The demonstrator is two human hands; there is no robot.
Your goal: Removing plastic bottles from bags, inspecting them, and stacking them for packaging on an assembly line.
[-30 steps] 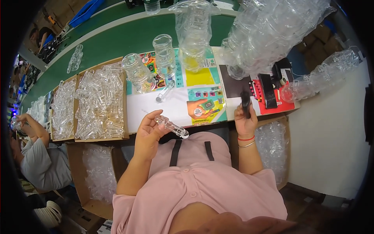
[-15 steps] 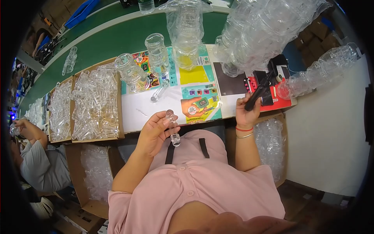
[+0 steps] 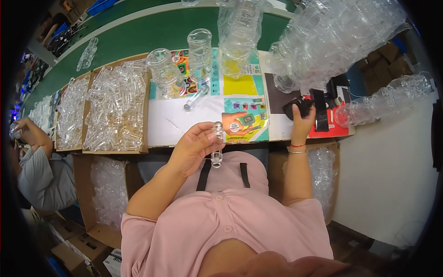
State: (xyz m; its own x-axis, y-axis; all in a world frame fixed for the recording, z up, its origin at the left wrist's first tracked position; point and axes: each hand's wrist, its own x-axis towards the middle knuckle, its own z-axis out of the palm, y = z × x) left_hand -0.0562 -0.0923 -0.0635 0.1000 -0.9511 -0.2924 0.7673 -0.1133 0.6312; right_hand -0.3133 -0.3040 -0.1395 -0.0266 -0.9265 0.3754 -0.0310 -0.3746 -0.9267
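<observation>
One glass tube [image 3: 216, 144], two hands.

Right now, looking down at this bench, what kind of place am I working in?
Probably a small assembly or packing workshop. Shallow cardboard trays hold heaps of clear glass pieces, the left hand holds one small clear glass tube, and another worker sits along the same long green-topped bench.

You are wearing a pink short-sleeved top [image 3: 221, 226] with small buttons down the front, two dark straps [image 3: 203, 174] hanging at the chest, and thin bracelets [image 3: 298, 148] circling your right wrist.
</observation>
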